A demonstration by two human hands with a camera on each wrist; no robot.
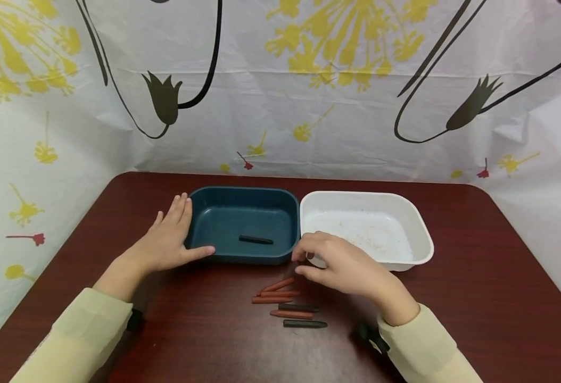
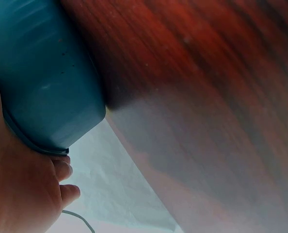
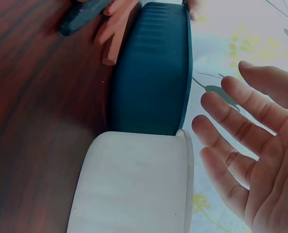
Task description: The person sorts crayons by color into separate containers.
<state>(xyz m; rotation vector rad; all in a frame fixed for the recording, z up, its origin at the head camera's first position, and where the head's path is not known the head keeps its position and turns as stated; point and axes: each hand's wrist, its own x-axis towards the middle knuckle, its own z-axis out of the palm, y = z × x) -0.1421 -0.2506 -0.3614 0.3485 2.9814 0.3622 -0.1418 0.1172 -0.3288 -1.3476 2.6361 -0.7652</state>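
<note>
Crayons partly under right hand

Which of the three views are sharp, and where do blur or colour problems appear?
Head view: sharp and evenly lit, with the black crayon in the teal plastic tray clear. Left wrist view: very close and soft, the dark red wooden table smeared. Right wrist view: the right hand looks washed out, the white plastic tray bluish, far crayons blurred.

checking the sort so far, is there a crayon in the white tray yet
No, in the head view the white tray holds no crayon, only specks; one dark crayon lies in the blue tray.
</note>
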